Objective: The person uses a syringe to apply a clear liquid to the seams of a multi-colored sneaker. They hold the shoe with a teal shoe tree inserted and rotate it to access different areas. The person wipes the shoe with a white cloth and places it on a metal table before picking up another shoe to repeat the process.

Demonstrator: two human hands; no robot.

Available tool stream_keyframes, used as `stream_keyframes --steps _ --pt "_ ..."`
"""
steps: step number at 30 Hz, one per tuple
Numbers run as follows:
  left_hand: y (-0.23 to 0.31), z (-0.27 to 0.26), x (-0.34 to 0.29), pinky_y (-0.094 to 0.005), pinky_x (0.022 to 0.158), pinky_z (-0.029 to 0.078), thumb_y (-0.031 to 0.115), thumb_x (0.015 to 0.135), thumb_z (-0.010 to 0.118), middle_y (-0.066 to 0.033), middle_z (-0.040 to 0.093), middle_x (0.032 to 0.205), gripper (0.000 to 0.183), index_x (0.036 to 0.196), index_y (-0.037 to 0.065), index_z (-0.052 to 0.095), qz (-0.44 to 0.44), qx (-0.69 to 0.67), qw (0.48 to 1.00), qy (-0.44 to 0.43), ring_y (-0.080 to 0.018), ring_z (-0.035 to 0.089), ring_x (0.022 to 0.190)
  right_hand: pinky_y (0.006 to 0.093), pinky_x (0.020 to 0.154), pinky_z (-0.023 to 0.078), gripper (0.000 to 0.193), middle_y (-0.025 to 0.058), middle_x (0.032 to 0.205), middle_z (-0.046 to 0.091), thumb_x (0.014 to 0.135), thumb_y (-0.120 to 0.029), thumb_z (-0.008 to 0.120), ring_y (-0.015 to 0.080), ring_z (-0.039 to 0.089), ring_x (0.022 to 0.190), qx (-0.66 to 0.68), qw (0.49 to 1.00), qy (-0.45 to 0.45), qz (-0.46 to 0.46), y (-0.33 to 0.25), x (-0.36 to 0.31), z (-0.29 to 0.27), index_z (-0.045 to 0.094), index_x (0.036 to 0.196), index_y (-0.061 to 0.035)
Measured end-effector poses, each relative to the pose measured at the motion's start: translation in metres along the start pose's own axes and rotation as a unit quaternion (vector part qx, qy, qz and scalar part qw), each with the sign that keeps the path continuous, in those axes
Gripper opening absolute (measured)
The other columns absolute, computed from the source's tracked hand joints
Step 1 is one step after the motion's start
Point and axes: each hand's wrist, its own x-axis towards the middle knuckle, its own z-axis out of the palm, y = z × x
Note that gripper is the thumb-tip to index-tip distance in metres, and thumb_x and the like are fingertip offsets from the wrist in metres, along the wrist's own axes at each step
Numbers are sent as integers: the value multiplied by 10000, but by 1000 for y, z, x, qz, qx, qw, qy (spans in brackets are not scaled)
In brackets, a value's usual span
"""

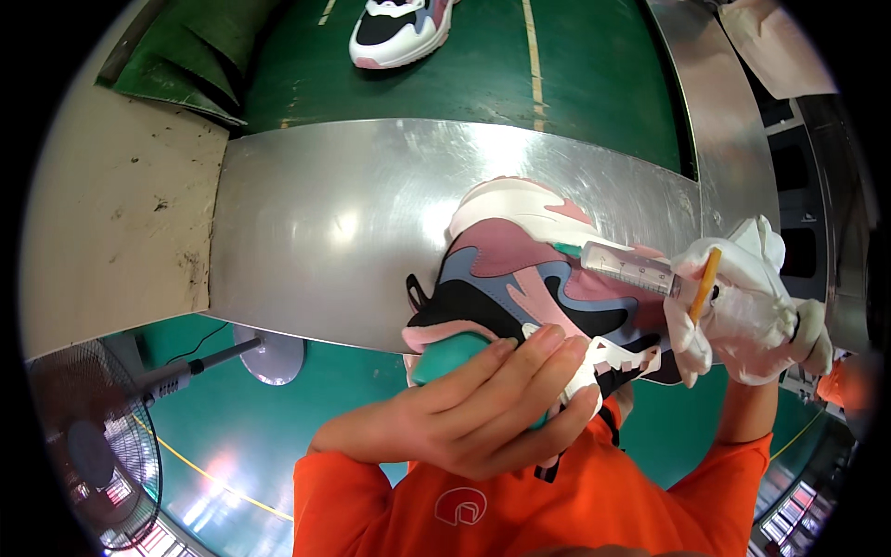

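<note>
A sneaker (520, 278) in pink, mauve, blue and black with a white sole lies on its side, sole away from me. A teal insert (450, 357) fills its opening. My bare left hand (506, 404) is closed over the tongue and lace area, fingers wrapped on the shoe. In a white glove, my right hand (742, 302) is closed round a clear syringe (626, 266) with scale marks. Its green tip (566, 249) is at the seam between the upper and the sole; I cannot tell whether it touches. An orange strip (707, 283) crosses the gloved fingers.
A metal ledge (316, 232) lies beneath the shoe. Beyond it, a green conveyor belt (594, 84) carries another sneaker (399, 37). A beige panel (121, 223) stands at left, with a fan (93, 446) below. Dark equipment (798, 186) borders the right side.
</note>
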Motion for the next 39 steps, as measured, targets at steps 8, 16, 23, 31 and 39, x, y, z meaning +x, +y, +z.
stream_keyframes --steps 8,16,23,31,39 --pt "2 8 3 -259 921 441 367 1004 505 10 722 1074 139 1048 293 613 19 58 998 25 -147 676 1032 302 436 514 876 252 824 616 874 -656 535 197 542 476 -32 998 -56 -6 -10 -3 -2 423 1319 91" --pt "2 6 4 -262 912 438 428 1059 330 4 721 1075 321 1051 288 619 9 41 999 14 -146 683 1011 301 372 492 660 256 788 618 965 -464 521 185 539 431 -32 999 -40 -16 -20 -6 2 448 1295 103" --pt "0 7 8 -259 885 438 437 1060 315 -2 731 1031 355 1041 278 632 7 36 999 31 -152 690 987 299 477 530 902 244 918 610 842 -555 657 224 616 583 -113 985 8 131 -52 -18 8 399 1324 163" --pt "-1 8 11 -242 836 449 465 1058 281 -27 735 1003 436 992 258 659 0 14 999 52 -159 689 956 283 456 536 1132 245 904 596 725 -715 689 227 622 590 -96 978 16 186 -58 -17 0 374 1331 187" --pt "0 8 16 -236 825 472 368 979 507 -33 735 985 205 973 248 673 -5 17 999 50 -168 687 935 254 449 526 1289 221 905 601 623 -838 662 196 596 538 -159 970 23 184 -53 -21 -11 364 1338 191"
